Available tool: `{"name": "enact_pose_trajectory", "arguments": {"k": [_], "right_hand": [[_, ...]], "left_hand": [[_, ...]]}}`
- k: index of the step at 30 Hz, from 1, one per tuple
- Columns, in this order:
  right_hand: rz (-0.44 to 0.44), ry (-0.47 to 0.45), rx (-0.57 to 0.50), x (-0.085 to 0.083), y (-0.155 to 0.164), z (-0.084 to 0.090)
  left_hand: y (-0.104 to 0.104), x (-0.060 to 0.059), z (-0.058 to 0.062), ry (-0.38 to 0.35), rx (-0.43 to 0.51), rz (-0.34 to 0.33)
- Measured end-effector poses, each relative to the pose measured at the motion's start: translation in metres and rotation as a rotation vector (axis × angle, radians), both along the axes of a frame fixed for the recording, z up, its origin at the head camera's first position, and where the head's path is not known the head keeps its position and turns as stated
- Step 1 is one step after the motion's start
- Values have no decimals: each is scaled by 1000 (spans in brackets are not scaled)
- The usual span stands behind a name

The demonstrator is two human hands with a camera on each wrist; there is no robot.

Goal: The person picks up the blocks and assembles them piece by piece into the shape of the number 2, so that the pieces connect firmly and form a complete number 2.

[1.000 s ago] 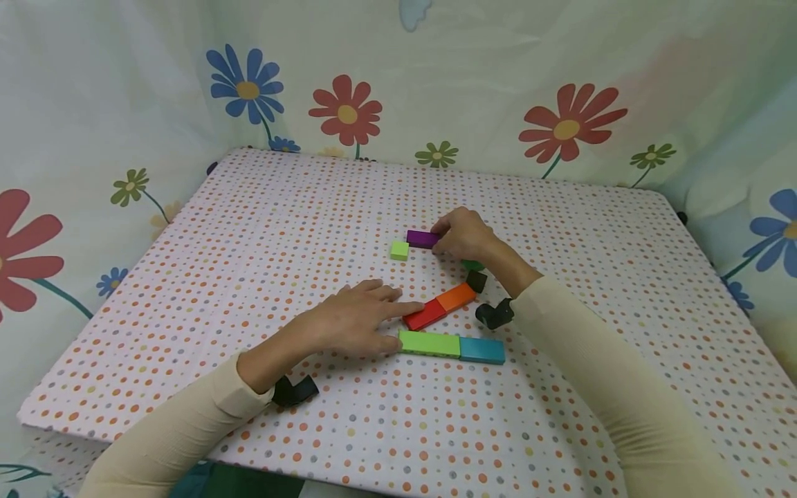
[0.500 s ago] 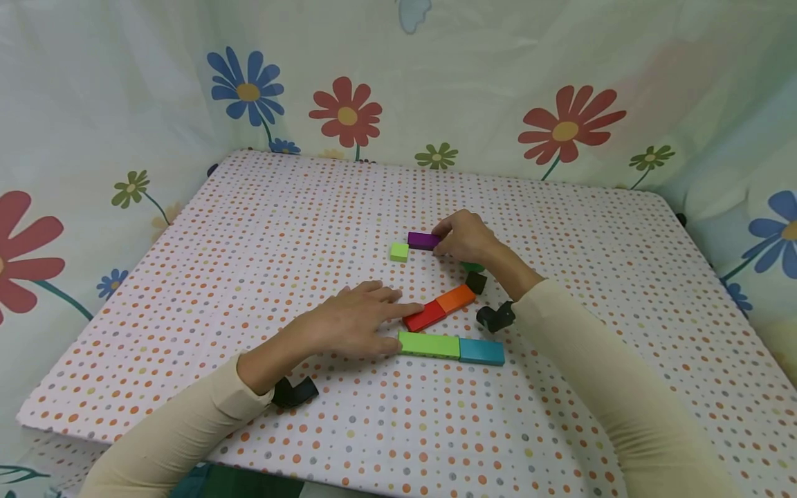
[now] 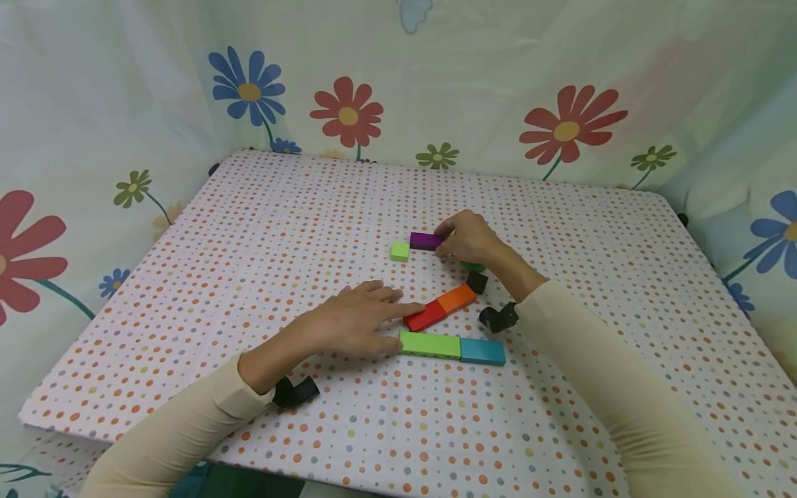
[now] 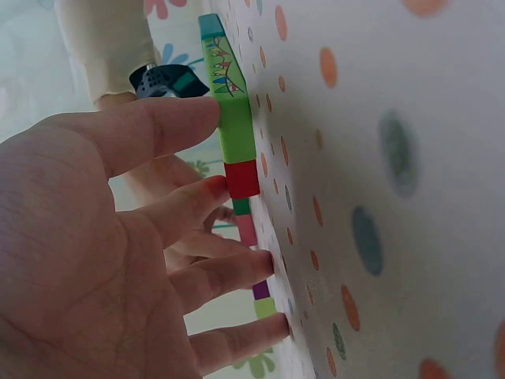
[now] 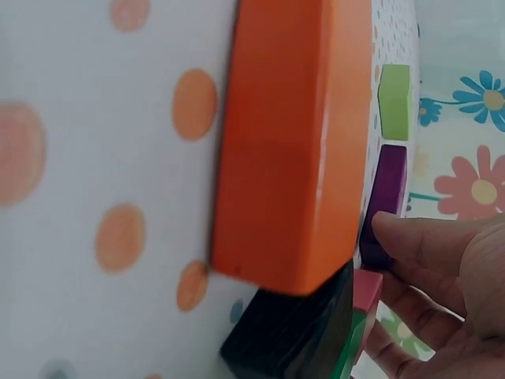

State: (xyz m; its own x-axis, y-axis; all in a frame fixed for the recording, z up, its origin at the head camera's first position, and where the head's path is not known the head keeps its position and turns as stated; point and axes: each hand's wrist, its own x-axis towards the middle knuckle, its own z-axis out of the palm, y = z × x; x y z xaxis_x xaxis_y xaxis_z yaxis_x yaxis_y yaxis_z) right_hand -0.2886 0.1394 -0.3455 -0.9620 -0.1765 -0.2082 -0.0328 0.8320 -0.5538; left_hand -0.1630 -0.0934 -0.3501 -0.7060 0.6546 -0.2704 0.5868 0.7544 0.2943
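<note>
My right hand (image 3: 470,236) pinches the right end of a purple block (image 3: 423,241) on the spotted cloth, thumb on its near side. Just left of the purple block lies a small light-green block (image 3: 400,252). My left hand (image 3: 358,319) is spread flat-fingered on the cloth. Its index fingertip touches a red block (image 3: 426,316), and its thumb tip meets the end of a long light-green block (image 3: 429,344), which carries a flag pattern in the left wrist view. An orange block (image 3: 456,298) adjoins the red one; a blue block (image 3: 483,351) adjoins the long green one.
A black block (image 3: 477,281) meets the orange block's far end. Behind it, a green block (image 3: 473,266) and a pink block (image 5: 366,290) are partly hidden by my right hand. Dark straps (image 3: 498,317) sit at both wrists. Flowered sheets (image 3: 486,76) hang behind the table.
My right hand and the purple block have shifted very slightly right, away from the small light-green block. My left hand stays in place.
</note>
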Motion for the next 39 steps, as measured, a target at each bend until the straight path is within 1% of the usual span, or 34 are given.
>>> {"name": "enact_pose_trajectory", "arguments": {"k": [7,15,26,39], "right_hand": [[23,13,-9,1,8,-1],[39,29,-6,0,9,-3],[37,29,-1,0,10,-3],[11,23,-21,2,10,-2]], "left_hand": [[0,1,0,-1,8,0],[0,1,-1,2,7,-3],[0,0,-2,4,9,-6],[0,-1,-1,-4,-2,-2]]}}
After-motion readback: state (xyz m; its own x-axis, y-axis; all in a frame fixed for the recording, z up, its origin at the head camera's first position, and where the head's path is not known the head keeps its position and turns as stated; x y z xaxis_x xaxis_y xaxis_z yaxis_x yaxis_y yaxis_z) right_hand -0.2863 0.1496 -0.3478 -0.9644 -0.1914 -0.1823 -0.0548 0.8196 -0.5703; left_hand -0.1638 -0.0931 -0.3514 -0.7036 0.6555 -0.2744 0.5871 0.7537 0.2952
